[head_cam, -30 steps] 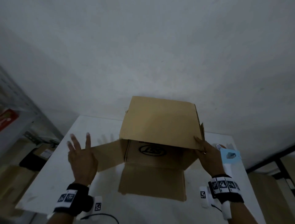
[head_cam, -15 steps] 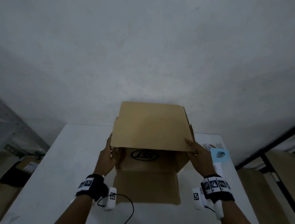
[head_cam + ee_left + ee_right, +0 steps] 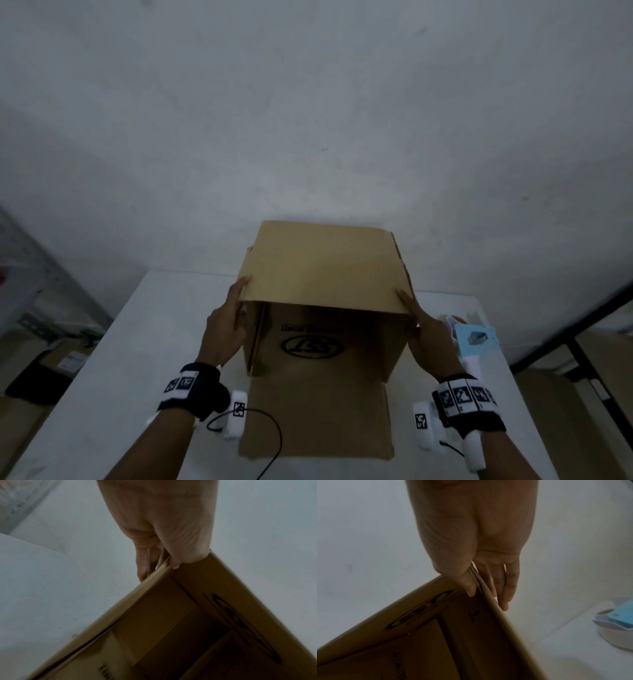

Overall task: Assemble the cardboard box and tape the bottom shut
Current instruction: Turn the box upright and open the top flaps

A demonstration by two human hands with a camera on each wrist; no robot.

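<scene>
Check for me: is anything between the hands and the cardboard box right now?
Nothing visible. The left hand and right hand each grip a side of the cardboard box, thumb inside the wall and fingers outside.

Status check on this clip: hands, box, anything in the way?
Left hand and right hand pinching cardboard box side edges. Near flap open, untaped. Tape dispenser idle at right.

The cardboard box (image 3: 325, 274) hides most fingers; printed text perhaps illegible.
</scene>
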